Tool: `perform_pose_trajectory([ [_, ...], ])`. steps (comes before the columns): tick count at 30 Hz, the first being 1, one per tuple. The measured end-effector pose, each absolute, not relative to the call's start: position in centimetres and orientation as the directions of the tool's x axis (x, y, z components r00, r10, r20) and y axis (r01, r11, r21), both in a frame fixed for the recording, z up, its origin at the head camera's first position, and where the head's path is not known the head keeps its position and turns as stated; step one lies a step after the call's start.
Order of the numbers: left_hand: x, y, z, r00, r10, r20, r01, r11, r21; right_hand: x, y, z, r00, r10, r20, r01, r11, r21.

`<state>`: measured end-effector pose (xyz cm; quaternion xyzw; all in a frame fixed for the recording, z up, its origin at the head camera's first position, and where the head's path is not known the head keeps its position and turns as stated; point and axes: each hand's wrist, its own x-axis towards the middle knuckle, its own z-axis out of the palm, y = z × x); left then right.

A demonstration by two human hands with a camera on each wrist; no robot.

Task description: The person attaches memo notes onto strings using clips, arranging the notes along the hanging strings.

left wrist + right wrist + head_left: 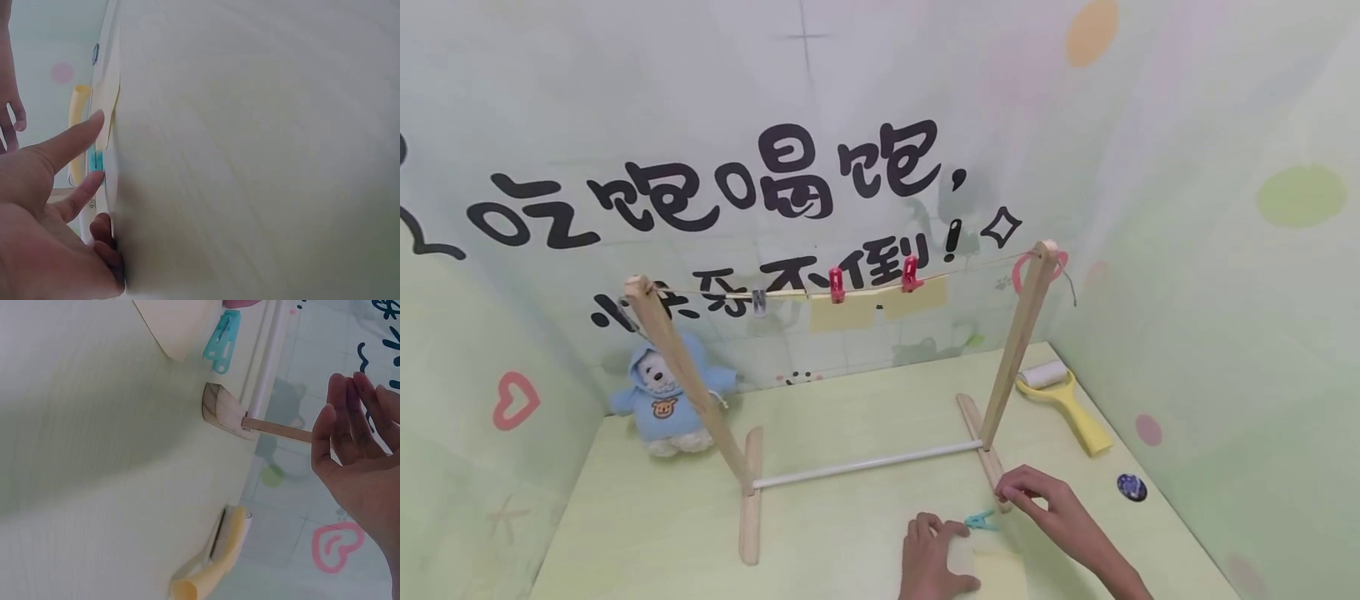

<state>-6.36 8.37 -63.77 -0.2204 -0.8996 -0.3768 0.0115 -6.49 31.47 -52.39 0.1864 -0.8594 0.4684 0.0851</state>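
Note:
My left hand [928,554] rests on the table with the thumb and index finger spread apart. Its thumb lies at the edge of a pale yellow paper sheet [1002,575]; the index fingertip is beside a teal clothespin [981,521], and I cannot tell whether they touch. In the left wrist view the other fingers of the left hand [56,212] bend against the tabletop. My right hand [1048,504] hovers over the table, right of the clothespin, fingers loosely bent. Nothing shows between the fingers of the right hand [362,437] in the right wrist view.
A wooden stand [1018,350] carries a string with yellow papers [842,313], red clothespins [837,285] and a grey clip [759,302]. A white rod [865,465] joins its feet. Around it are a blue-clad plush toy [666,408], a yellow lint roller [1078,412] and a dark round object [1132,487].

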Motion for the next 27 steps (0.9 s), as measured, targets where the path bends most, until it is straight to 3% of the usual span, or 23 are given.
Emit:
perform_pose_trajectory([
  [4, -6.3, 8.8, -63.8, -0.916, 0.366, 0.162, 0.377, 0.654, 0.656, -7.2, 31.6, -53.5, -0.918, -0.241, 0.315, -0.396, 0.496, -0.773],
  [17, -6.9, 8.5, -63.0, -0.934, 0.355, 0.046, 0.255, 0.57, 0.781, -8.6, 32.2, -55.3, -0.941, -0.164, 0.297, -0.337, 0.543, -0.769],
  [20, -6.4, 8.9, -63.5, -0.934, 0.34, 0.106, 0.308, 0.625, 0.718, -8.5, 32.0, -55.6, -0.949, -0.128, 0.289, -0.31, 0.551, -0.774],
  [25, -5.7, 9.7, -64.8, -0.902, 0.319, 0.291, 0.426, 0.768, 0.478, -8.5, 31.8, -56.7, -0.935, -0.091, 0.341, -0.33, 0.567, -0.755],
  [27, -5.5, 9.8, -65.0, -0.903, 0.313, 0.294, 0.421, 0.78, 0.463, -8.5, 31.8, -57.3, -0.919, -0.116, 0.378, -0.369, 0.592, -0.716],
])
